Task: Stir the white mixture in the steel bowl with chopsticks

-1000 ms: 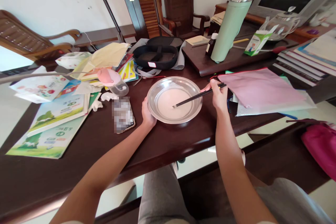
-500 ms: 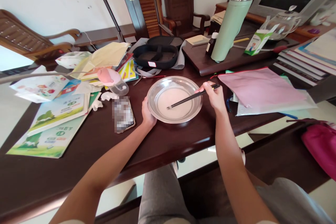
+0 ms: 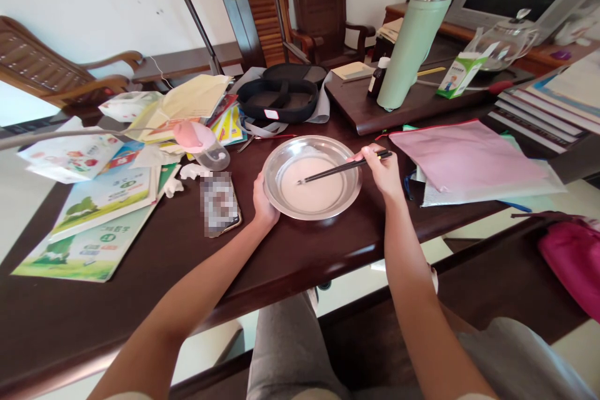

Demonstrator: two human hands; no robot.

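Observation:
A round, shiny metal basin [image 3: 345, 199] stands on the dark wooden table, with a pale, milky liquid [image 3: 313, 195] in its bottom. My left hand [image 3: 265, 202] grips the basin's left rim, its fingers partly hidden behind the wall. Between the fingers and thumb of my right hand [image 3: 382, 170] is a pair of black chopsticks [image 3: 332, 170]. They slant down to the left over the basin, their silvery tips at the liquid's surface. A phone [image 3: 221, 205] with a blurred screen lies to the left of the basin.
Workbooks [image 3: 89, 231] and crumpled tissues [image 3: 194, 171] lie on the left. Behind the basin sits an open black case [image 3: 279, 100]. A green thermos [image 3: 413, 50] stands on a raised board, back right. A pink zip pouch [image 3: 469, 153] lies to the right.
The chopstick tips have shifted slightly up and to the left within the basin. My left hand and the basin stay in place.

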